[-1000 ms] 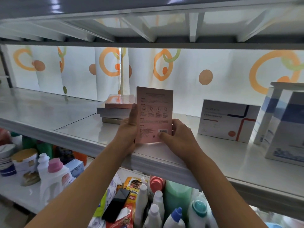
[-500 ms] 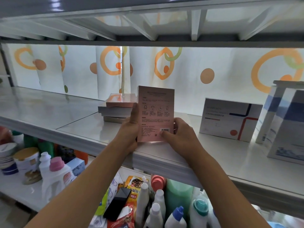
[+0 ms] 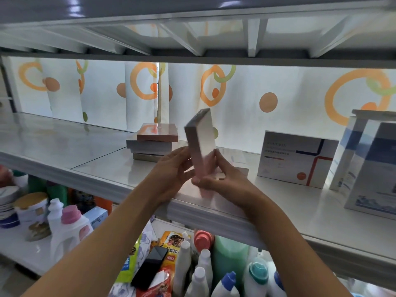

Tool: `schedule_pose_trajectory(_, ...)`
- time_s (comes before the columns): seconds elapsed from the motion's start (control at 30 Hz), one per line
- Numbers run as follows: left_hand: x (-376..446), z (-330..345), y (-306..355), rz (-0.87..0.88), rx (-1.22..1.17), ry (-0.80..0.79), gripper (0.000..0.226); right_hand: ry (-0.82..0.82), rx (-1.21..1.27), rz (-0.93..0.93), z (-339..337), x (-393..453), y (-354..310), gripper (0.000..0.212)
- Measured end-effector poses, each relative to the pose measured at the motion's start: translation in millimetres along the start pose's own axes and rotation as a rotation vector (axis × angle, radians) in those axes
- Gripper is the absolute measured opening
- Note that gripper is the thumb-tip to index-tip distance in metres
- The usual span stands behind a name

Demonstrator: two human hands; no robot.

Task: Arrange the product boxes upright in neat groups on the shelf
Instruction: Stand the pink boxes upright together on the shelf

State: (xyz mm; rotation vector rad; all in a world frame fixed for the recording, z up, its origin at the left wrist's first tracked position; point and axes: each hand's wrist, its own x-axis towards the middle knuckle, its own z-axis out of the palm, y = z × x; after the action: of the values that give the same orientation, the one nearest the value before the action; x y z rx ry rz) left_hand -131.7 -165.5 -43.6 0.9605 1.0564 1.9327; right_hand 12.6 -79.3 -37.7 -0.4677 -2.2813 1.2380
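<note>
A thin pink box (image 3: 200, 144) stands upright and slightly tilted above the white shelf (image 3: 102, 168), its narrow edge turned toward me and blurred. My left hand (image 3: 173, 168) holds its left side and my right hand (image 3: 222, 176) grips its lower right corner. Behind it a stack of flat boxes (image 3: 153, 142) lies with a pink one on top. To the right stands a white box with red and blue lines (image 3: 297, 157), and further right taller blue-and-white boxes (image 3: 368, 161) stand upright.
The shelf above (image 3: 192, 28) hangs low over the work space. A lower shelf (image 3: 21, 249) carries detergent bottles (image 3: 70, 228), tubs (image 3: 30, 209), snack packets (image 3: 171, 249) and a black phone (image 3: 150, 266). A curtain with orange rings (image 3: 246, 93) closes the back.
The pink box has been turned from facing me flat to showing its narrow edge, and it has shifted a little to the right. Both hands stayed on it.
</note>
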Motion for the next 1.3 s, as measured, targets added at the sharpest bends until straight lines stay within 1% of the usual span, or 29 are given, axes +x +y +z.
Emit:
schedule_pose_trajectory(0.07, -0.1, -0.6, -0.7, -0.011, -0.02, -0.053, 0.027, -0.061, -0.031, -0.018, 0.5, 1.3, 1.6, 0.072)
schedule_pose_trajectory(0.13, 0.7, -2.3, -2.1, -0.021, -0.014, -0.055, 0.034, -0.056, -0.04, -0.011, 0.3, 3.0, 3.3, 0.073)
schedule_pose_trajectory(0.17, 1.0, -2.7, -3.1, -0.019, 0.005, -0.042, 0.037, -0.042, -0.029, 0.001, -0.7, 2.6, 3.5, 0.068)
schedule_pose_trajectory(0.27, 2.2, -0.7, -5.4, -0.008, 0.103, 0.008, 0.051, 0.009, 0.007, 0.024, -4.6, -3.2, 1.0, 0.041)
schedule_pose_trajectory(0.3, 3.6, -0.5, -6.3, -0.011, 0.132, 0.023, 0.055, 0.024, 0.02, 0.029, -5.6, -4.7, -0.7, 0.036)
schedule_pose_trajectory(0.33, 4.6, 0.4, -6.8, -0.024, 0.151, 0.038, 0.056, 0.046, 0.033, 0.037, -6.3, -5.9, -3.2, 0.035)
schedule_pose_trajectory(0.37, 6.2, 0.1, -7.7, -0.035, 0.158, 0.052, 0.053, 0.072, 0.042, 0.042, -7.1, -5.3, -2.9, 0.038)
schedule_pose_trajectory(0.43, 6.6, -0.1, -7.5, -0.041, 0.15, 0.056, 0.038, 0.125, 0.059, 0.06, -7.3, -4.5, -1.9, 0.046)
schedule_pose_trajectory(0.47, 5.2, 0.1, -7.1, -0.041, 0.156, 0.05, 0.032, 0.152, 0.07, 0.072, -7.5, -4.4, -1.2, 0.047)
schedule_pose_trajectory(0.6, 0.8, -0.1, -6.4, -0.001, 0.219, 0.096, 0.031, 0.284, 0.106, 0.107, -10.5, -2.0, 7.2, 0.027)
schedule_pose_trajectory(0.63, -0.5, 1.5, -6.1, 0.018, 0.268, 0.122, 0.03, 0.316, 0.094, 0.099, -11.2, -0.7, 9.9, 0.025)
schedule_pose_trajectory(0.73, -2.6, 7.6, -7.1, 0.08, 0.409, 0.181, 0.027, 0.429, 0.03, 0.085, -13.9, 1.1, 15.2, 0.026)
schedule_pose_trajectory(0.83, -7.1, 13.5, -6.9, 0.093, 0.503, 0.175, 0.024, 0.533, 0.027, 0.099, -16.7, -2.1, 15.2, 0.033)
schedule_pose_trajectory(0.9, -9.8, 17.0, -6.4, 0.093, 0.519, 0.172, 0.019, 0.59, 0.051, 0.117, -19.8, -5.1, 16.0, 0.039)
schedule_pose_trajectory(1.0, -16.1, 26.6, -6.0, 0.117, 0.582, 0.138, 0.01, 0.619, 0.06, 0.142, -27.3, -13.8, 19.7, 0.042)
schedule_pose_trajectory(1.1, -23.4, 41.7, -12.0, 0.125, 0.578, 0.101, 0.008, 0.635, 0.032, 0.14, -41.3, -31.8, 23.5, 0.041)
schedule_pose_trajectory(1.23, -27.7, 78.5, -18.8, 0.124, 0.619, 0.003, 0.006, 0.665, -0.126, 0.162, -77.0, -70.9, 23.3, 0.027)
schedule_pose_trajectory(1.3, -30.2, 104.5, -25.4, 0.121, 0.622, -0.078, 0.004, 0.704, -0.169, 0.197, -101.9, -93.7, 25.9, 0.025)
